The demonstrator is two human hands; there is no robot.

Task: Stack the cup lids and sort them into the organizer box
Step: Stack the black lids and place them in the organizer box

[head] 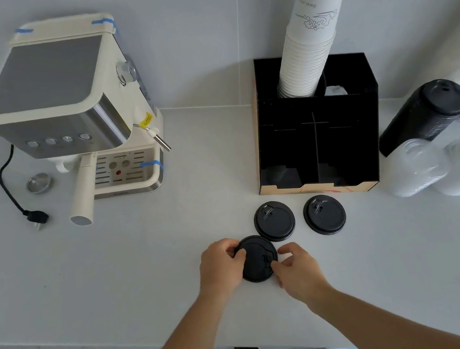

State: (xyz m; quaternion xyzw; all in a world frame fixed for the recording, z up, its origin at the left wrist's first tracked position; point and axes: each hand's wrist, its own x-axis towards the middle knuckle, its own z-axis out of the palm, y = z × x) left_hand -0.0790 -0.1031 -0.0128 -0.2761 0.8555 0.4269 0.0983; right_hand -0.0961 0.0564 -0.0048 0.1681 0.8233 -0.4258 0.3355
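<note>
Three black cup lids lie on the white counter in front of the black organizer box (374, 130). My left hand (222, 268) and my right hand (296, 270) both grip the nearest black lid (257, 260), one on each side of its rim. Just beyond it lies a second lid (274, 221), and a third lid (324, 214) sits to the right. The box has two dark front compartments and holds a tall stack of white paper cups (312, 36) at its back.
A cream espresso machine (67, 110) stands at the back left with its cord and plug (35, 216) on the counter. A sleeve of black lids (424, 115) and sleeves of clear lids (448, 166) lie right of the box. The counter's front edge runs just below my wrists.
</note>
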